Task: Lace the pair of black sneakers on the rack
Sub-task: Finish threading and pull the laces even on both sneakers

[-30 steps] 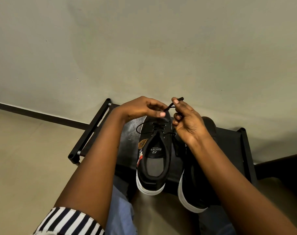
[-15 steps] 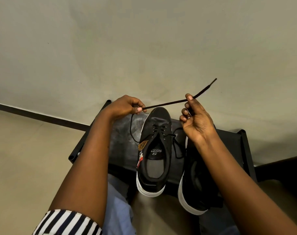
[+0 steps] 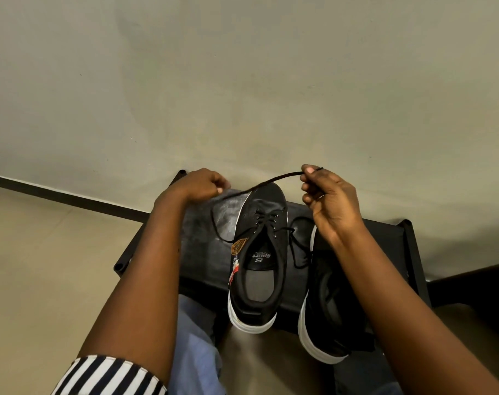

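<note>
With the left sneaker (image 3: 259,252) on the rack (image 3: 385,232), left hand (image 3: 200,183) and right hand (image 3: 328,195) each pinch the lace (image 3: 271,181), which could slip from the eyelets if tugged unevenly.

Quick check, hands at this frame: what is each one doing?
Left hand: fingers curled, pinching the black lace near the shoe's toe.
Right hand: pinching the same lace close to its tip, raised above the sneaker.
</note>
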